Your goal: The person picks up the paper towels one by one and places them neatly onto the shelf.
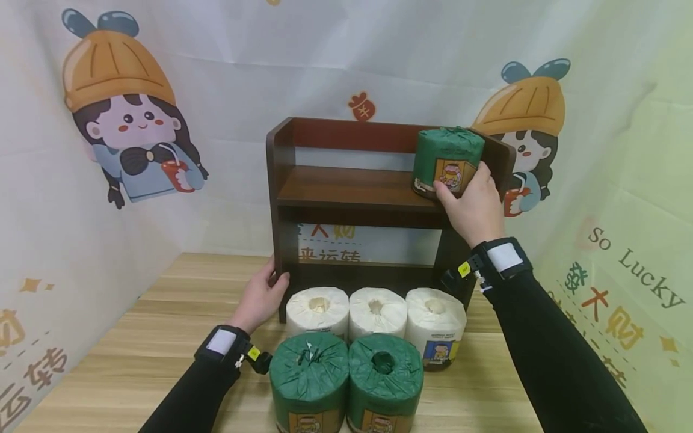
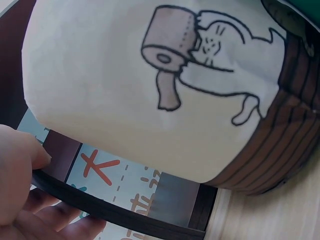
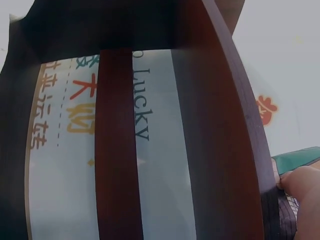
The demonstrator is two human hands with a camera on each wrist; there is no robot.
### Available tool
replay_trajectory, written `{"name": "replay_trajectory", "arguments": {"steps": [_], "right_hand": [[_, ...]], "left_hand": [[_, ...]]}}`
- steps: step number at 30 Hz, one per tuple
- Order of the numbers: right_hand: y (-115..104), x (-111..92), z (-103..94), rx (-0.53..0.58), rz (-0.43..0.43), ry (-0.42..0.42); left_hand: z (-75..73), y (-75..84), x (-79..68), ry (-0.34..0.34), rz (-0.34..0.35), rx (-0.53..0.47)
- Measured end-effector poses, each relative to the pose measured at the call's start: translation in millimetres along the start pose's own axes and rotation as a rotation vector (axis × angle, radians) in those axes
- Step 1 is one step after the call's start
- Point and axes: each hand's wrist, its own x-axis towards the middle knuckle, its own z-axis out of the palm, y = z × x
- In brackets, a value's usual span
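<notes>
My right hand (image 1: 476, 207) grips a green-wrapped toilet roll (image 1: 446, 150) at the right end of the upper board of a dark brown wooden shelf (image 1: 346, 185). Thumb and fingers lie around the roll's front and right side. Only a corner of this roll's green wrap (image 3: 297, 161) shows in the right wrist view, beside the thumb. Low on the shelf's left side panel, my left hand (image 1: 261, 299) holds the panel's front edge. In the left wrist view, its thumb and fingers (image 2: 80, 227) lie on either side of that dark edge (image 2: 125, 212).
Three white toilet rolls (image 1: 377, 310) stand in a row before the shelf's lower compartment. Closer to me are two green toilet rolls (image 1: 310, 373), side by side on the wood-grain table (image 1: 162, 319). A printed cloth (image 1: 233, 78) hangs behind and along both sides.
</notes>
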Motion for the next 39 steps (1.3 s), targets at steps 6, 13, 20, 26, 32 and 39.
{"name": "replay_trajectory", "arguments": {"steps": [6, 13, 20, 26, 32, 39], "right_hand": [[1.7, 1.4, 1.8, -0.02, -0.008, 0.0], [7.5, -6.4, 4.7, 0.01, -0.012, 0.023], [11.0, -14.4, 2.3, 0.078, -0.037, 0.045], [18.1, -27.3, -0.5, 0.179, -0.07, 0.068], [24.5, -48.6, -1.6, 0.264, -0.131, 0.086], [30.7, -80.6, 2.2, 0.283, -0.226, 0.076]], "left_hand": [[0.8, -0.2, 0.3, 0.003, 0.018, -0.007], [0.5, 0.5, -0.5, 0.003, 0.024, -0.001], [-0.1, -0.1, 0.0, 0.001, 0.01, 0.001], [-0.8, 1.7, -0.6, 0.003, 0.017, 0.004], [-1.0, 2.3, -1.1, -0.001, 0.008, 0.003], [-1.3, 3.3, -2.0, -0.013, -0.016, 0.006]]}}
